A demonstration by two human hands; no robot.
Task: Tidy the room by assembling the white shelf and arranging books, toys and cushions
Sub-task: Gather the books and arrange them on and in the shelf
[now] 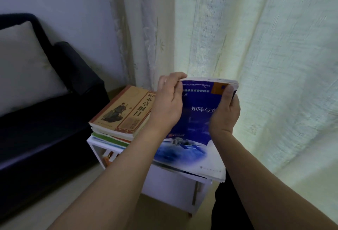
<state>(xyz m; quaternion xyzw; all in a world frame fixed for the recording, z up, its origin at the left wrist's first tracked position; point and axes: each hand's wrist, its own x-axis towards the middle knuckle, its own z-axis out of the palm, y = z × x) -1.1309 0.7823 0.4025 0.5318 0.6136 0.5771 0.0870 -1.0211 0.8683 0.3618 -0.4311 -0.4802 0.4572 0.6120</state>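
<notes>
Forearms: two, bare, entering from the lower edge and reaching forward over the shelf.

Left hand (167,101): fingers curled over the far left corner of the blue book (195,120), thumb on the cover; grip closed on that corner.

Right hand (225,112): thumb pressed on the cover near the far right corner, fingers wrapped behind the book's right edge; grip closed on that edge.

Blue book: thin softcover, white lettering, pale lower band. Held tilted, far end raised toward the curtain, near end low over the right part of the white shelf (170,187).

White shelf: small open unit on the floor, between sofa and curtain. A few items stand in its lower left opening, too dim to identify.

Book stack (117,120): on the shelf's left top; uppermost a tan book (126,109) with a seated figure on the cover.

Sofa (45,120): dark, at left; a pale cushion (23,65) leans against its back.

Curtain (237,37): pale, pleated, lit from behind.
</notes>
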